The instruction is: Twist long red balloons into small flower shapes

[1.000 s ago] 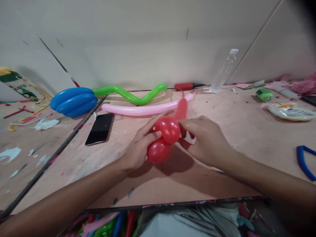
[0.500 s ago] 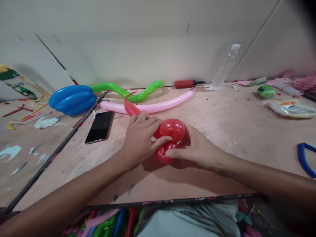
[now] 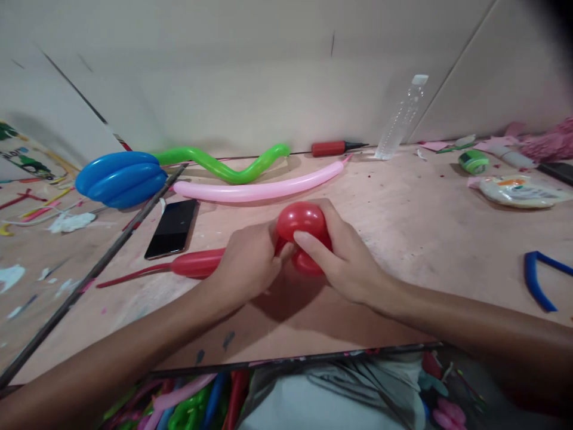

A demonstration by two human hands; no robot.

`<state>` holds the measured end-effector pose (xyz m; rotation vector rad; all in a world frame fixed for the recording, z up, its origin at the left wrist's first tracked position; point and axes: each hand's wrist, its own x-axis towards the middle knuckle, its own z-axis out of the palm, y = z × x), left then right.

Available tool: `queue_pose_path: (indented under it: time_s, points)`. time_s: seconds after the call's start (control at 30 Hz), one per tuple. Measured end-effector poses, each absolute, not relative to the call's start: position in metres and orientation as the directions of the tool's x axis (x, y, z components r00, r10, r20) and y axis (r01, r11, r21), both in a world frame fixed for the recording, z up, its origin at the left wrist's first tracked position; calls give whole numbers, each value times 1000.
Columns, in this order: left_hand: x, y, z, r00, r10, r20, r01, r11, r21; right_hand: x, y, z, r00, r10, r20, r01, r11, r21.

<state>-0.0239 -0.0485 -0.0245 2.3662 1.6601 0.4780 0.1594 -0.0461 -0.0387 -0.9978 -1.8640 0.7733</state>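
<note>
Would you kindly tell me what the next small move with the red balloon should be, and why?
Perhaps the left hand should twist the red balloon while the right hand steadies it: the right cups its rounded bubbles, and the left grips the length beside them.

- Your table (image 3: 439,251) has a pinkish, marked top, with a dark seam (image 3: 98,267) across its left part.
- Far left, you have a blue balloon bundle (image 3: 122,180) beside a bent green balloon (image 3: 237,175).
- A long pink balloon (image 3: 259,192) lies nearer you, its left end near a black phone (image 3: 172,228).
- Along your far edge: a red pump (image 3: 329,149), then a clear bottle (image 3: 400,122).
- On your right: a small green item (image 3: 473,162), a flat packet (image 3: 519,192) and, nearer, a bent blue strip (image 3: 532,280).
</note>
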Motion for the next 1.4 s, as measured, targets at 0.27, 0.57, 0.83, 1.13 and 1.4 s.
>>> queue_pose_path:
  time_s: [0.27,0.57,0.83,1.13,1.4]
  points:
    - [-19,-41,10,471,874,-123,652,-251,716,173,-6,-42,-173,810,561,627,530,-571]
    - [-11,-68,-5,454,813,-365,47,387,921,186,-26,-23,-400,710,580,458,703,-545]
    - [-7,-71,-32,389,886,-252,-208,351,913,187,-26,-24,-517,582,628,494,802,-337]
    - [-11,-65,-40,121,955,-272,-190,291,937,186,-34,-22,-571,743,350,185,532,-826]
    - [-12,-60,-42,196,967,-164,-314,220,923,179,-30,-25,-432,778,457,254,591,-766]
